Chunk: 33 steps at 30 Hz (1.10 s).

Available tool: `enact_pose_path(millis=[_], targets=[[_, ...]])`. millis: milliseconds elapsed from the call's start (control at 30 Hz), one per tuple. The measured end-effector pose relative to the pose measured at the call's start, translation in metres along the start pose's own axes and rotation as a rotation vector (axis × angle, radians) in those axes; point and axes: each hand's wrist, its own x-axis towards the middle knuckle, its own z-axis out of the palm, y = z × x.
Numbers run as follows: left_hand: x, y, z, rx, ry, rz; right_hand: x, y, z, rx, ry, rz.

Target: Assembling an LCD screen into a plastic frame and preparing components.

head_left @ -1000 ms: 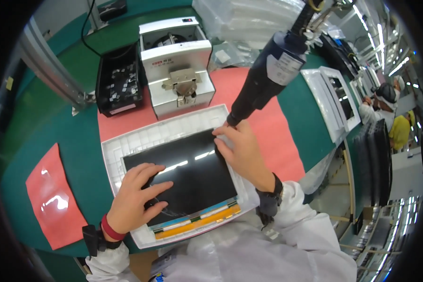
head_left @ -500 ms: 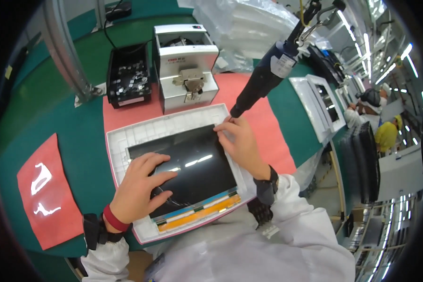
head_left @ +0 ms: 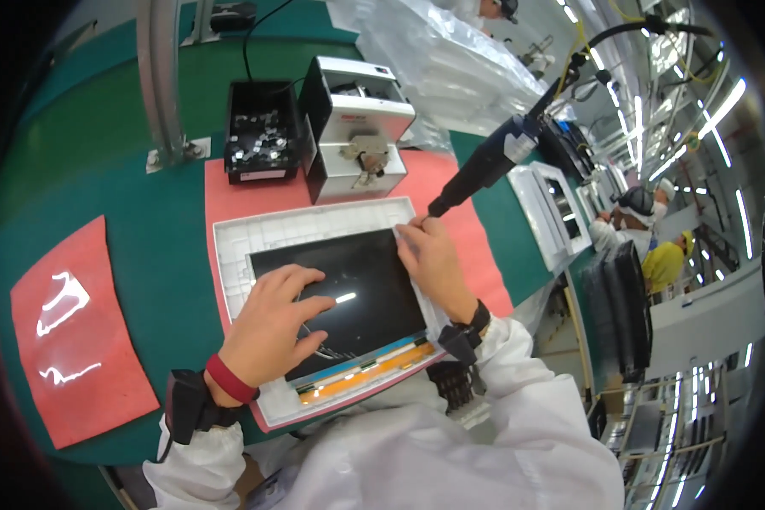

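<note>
Head: panel already in white frame; left hand splayed over it, right hand at its far-right corner, grip and remainder unclear.

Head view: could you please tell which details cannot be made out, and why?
In the head view:
Screen: part of its left edge, hidden by the left hand.
Right hand: what, if anything, its grip holds near the tool; too small.
Parts in the bin: their kind; too small.
Person at the top: part of the body, cut off by the edge.
</note>
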Motion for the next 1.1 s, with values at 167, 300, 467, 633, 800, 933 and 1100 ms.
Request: enact_pose_path(millis=[167, 300, 467, 633, 800, 933, 1100], targets=[[0.000, 0.000, -0.002, 0.010, 0.003, -0.015, 0.002, -0.001, 0.004, 0.027, -0.008, 0.013], [0.002, -0.004, 0.000, -0.001, 0.019, 0.003, 0.000, 0.004, 0.003, 0.084, -0.023, 0.064], [0.000, -0.004, 0.001, 0.005, 0.024, -0.012, 0.005, -0.002, 0.004, 0.145, -0.014, 0.102], [0.000, -0.003, 0.002, 0.011, 0.033, -0.013, 0.003, -0.002, 0.004, 0.088, -0.027, 0.059], [0.000, -0.002, 0.000, 0.021, 0.043, -0.004, 0.001, 0.006, 0.003, 0.108, -0.048, 0.051], [0.000, -0.002, 0.000, 0.028, 0.041, -0.004, 0.005, -0.006, 0.003, 0.137, -0.018, 0.115], [0.000, -0.002, 0.000, 0.014, 0.046, 0.001, 0.001, 0.002, 0.007, 0.085, -0.042, 0.062]])
